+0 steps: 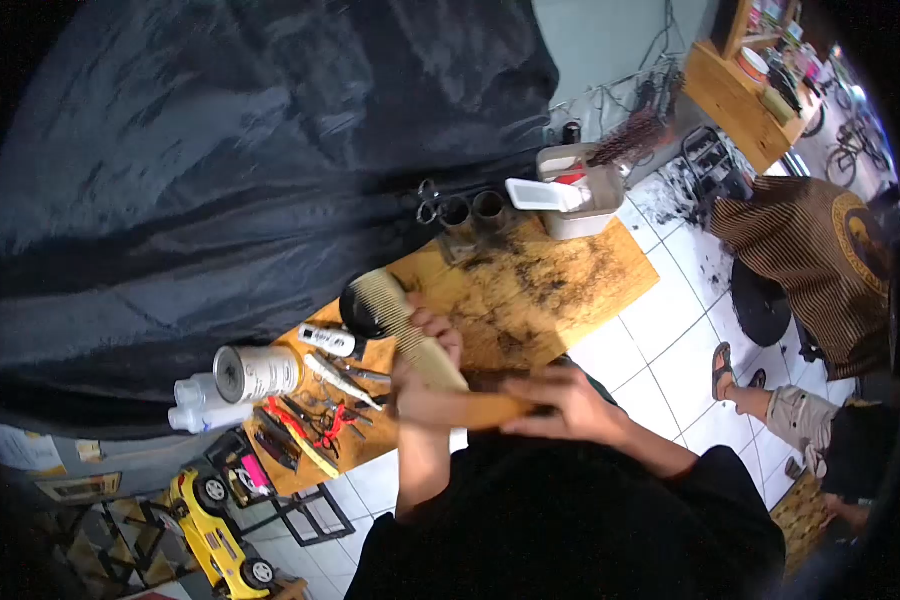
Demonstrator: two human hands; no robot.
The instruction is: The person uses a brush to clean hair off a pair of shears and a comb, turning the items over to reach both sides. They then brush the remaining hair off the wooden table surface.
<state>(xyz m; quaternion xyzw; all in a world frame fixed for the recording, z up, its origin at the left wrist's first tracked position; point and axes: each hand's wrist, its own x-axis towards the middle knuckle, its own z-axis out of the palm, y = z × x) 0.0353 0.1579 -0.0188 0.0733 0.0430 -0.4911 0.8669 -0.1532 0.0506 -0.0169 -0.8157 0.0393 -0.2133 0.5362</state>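
My left hand point(436, 334) is closed on a large cream comb point(432, 362), whose teeth point up and left over a round black thing point(369, 306). My right hand point(567, 403) is wrapped around the end of a brown wooden brush point(470, 408). The brush is blurred and lies across in front of my left wrist, close to the lower end of the comb. Dark bristles show along its upper side. Both hands are above the near edge of a wooden table point(440, 285).
Loose dark hair point(540, 280) covers the table's right part. Scissors point(427, 203), metal cups point(488, 207) and a grey bin point(600, 200) stand at the back. Left are a can point(255, 374), a white clipper point(340, 380) and red-handled tools point(330, 428). A caped person point(820, 260) sits right.
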